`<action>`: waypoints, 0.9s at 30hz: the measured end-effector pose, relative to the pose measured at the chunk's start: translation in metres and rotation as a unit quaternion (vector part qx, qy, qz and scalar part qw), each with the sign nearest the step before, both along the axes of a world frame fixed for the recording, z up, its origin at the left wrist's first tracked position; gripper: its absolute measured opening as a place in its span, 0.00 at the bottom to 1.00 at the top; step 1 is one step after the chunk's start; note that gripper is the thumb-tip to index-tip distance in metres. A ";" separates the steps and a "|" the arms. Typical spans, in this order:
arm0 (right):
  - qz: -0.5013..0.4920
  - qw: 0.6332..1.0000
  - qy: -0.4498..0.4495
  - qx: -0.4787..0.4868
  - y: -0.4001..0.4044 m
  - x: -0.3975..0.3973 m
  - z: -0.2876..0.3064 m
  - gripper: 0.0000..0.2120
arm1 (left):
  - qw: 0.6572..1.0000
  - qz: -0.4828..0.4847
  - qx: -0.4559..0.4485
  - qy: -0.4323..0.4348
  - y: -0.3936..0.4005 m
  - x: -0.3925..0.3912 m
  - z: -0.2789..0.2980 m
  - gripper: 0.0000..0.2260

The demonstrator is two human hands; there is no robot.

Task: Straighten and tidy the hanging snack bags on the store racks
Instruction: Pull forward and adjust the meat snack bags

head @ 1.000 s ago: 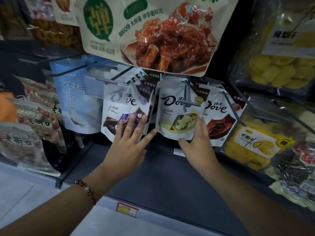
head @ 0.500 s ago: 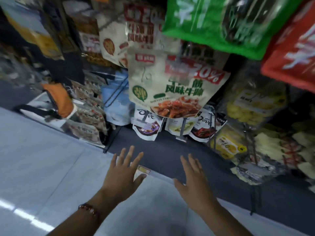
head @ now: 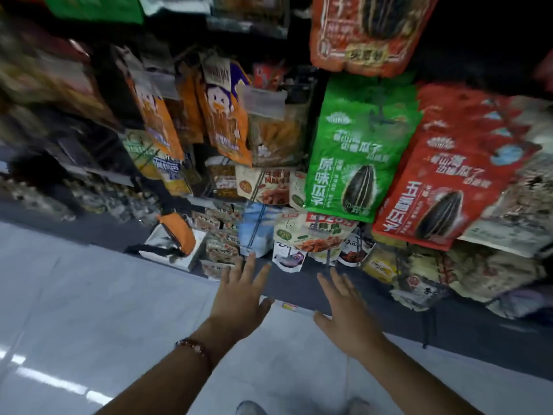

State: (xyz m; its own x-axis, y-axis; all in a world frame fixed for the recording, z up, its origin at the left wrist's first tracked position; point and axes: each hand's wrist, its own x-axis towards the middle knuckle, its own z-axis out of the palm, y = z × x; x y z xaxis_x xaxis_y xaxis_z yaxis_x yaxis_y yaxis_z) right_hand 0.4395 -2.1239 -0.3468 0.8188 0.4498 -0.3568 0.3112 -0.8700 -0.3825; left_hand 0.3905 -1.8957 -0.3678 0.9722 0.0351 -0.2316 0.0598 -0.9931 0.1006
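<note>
I see both hands out in front of me, low in the view, over the pale floor point(head: 89, 310). My left hand point(head: 239, 298), with a bead bracelet point(head: 194, 347) at the wrist, has its fingers spread and straight, holding nothing. My right hand point(head: 347, 313) is the same, fingers straight and loose, holding nothing. Neither touches a bag. The snack bags hang on the rack ahead and above: a green seed bag point(head: 356, 157) in the middle, a red seed bag point(head: 446, 181) just right of it and overlapping its edge, another red bag point(head: 365, 31) at the top. Left of the green one hang 2 orange bags point(head: 227, 121), tilted. Lower down, just past my fingertips, sits a white jerky bag point(head: 311, 238) with small Dove pouches point(head: 288, 259) under it. The left side of the rack is blurred and I cannot read it. An orange pouch point(head: 179, 232) lies on a box at the rack's foot.
</note>
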 end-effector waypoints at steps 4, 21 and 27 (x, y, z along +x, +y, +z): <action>0.038 0.998 -0.043 0.000 0.001 -0.005 0.024 0.35 | 0.999 -0.029 0.029 -0.021 0.001 0.009 0.028 0.32; 0.007 0.997 -0.034 -0.065 0.017 -0.010 0.020 0.39 | 0.991 -0.118 0.051 0.033 -0.008 0.027 0.040 0.33; 0.002 0.994 -0.038 -0.103 0.052 0.002 0.001 0.37 | 0.988 -0.140 0.034 0.052 0.029 0.059 0.033 0.33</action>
